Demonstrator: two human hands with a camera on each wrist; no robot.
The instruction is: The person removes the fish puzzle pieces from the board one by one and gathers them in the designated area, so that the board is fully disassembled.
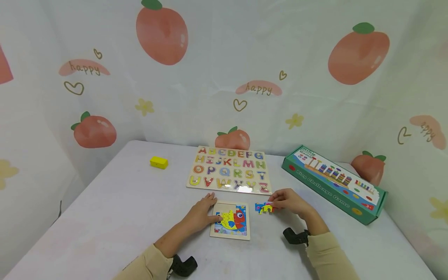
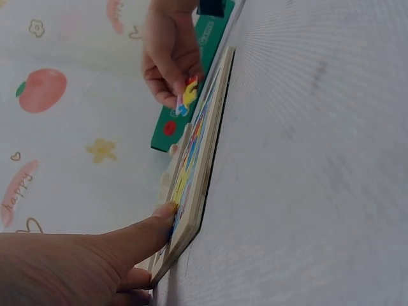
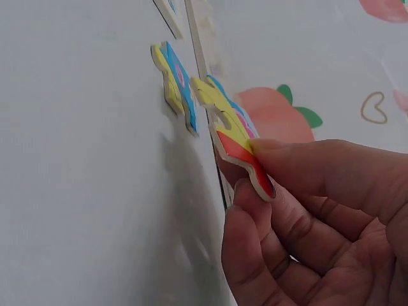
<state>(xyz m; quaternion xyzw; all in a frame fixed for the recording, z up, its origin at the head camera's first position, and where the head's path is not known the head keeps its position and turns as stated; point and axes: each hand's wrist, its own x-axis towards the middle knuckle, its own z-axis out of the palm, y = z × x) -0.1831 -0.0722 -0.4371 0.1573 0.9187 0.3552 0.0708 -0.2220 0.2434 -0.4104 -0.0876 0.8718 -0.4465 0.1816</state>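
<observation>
A small wooden jigsaw tray (image 1: 231,236) with a partly filled fish picture lies in front of me. My left hand (image 1: 199,214) holds its left side, the thumb (image 2: 159,220) on top of the picture. My right hand (image 1: 290,202) pinches a red, yellow and blue puzzle piece (image 3: 233,143) between thumb and fingers, raised just off the table. Close by, another yellow and blue puzzle piece (image 3: 175,83) lies on the table, right of the tray. In the head view these two pieces partly overlap.
Behind the tray lies a wooden alphabet board (image 1: 229,169). A green ring game box (image 1: 336,182) stands at the right. A yellow block (image 1: 159,162) sits at the far left of the white table (image 1: 105,217). A printed cloth (image 1: 210,77) hangs behind.
</observation>
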